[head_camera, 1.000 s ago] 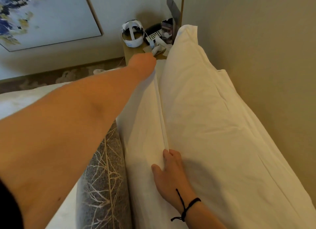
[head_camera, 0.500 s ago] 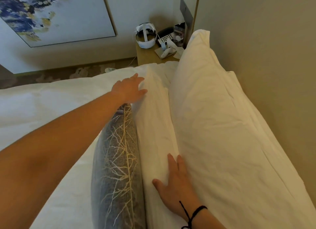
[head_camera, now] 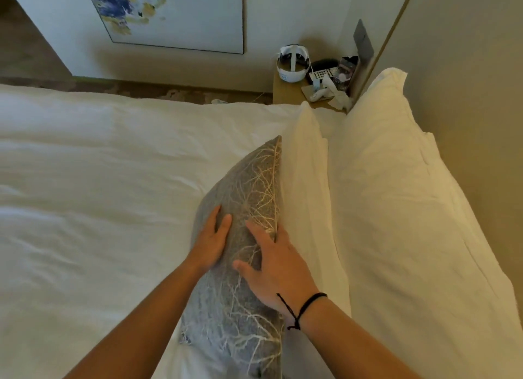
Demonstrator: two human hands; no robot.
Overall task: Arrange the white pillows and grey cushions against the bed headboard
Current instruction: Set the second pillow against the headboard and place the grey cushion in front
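Both hands — left hand point(head_camera: 210, 243), right hand point(head_camera: 278, 268) — lie flat, fingers spread, on the grey cushion point(head_camera: 243, 254) beside a white pillow point(head_camera: 307, 197).

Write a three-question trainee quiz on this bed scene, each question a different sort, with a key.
1. True or false: both hands rest on the grey cushion.
2. What stands directly behind the grey cushion? A) a white pillow B) the nightstand C) the painting
3. Fill in: a black cord sits on the ____ wrist.

Key:
1. True; the left hand and right hand lie flat on it.
2. A; the front white pillow.
3. right; see the black cord.
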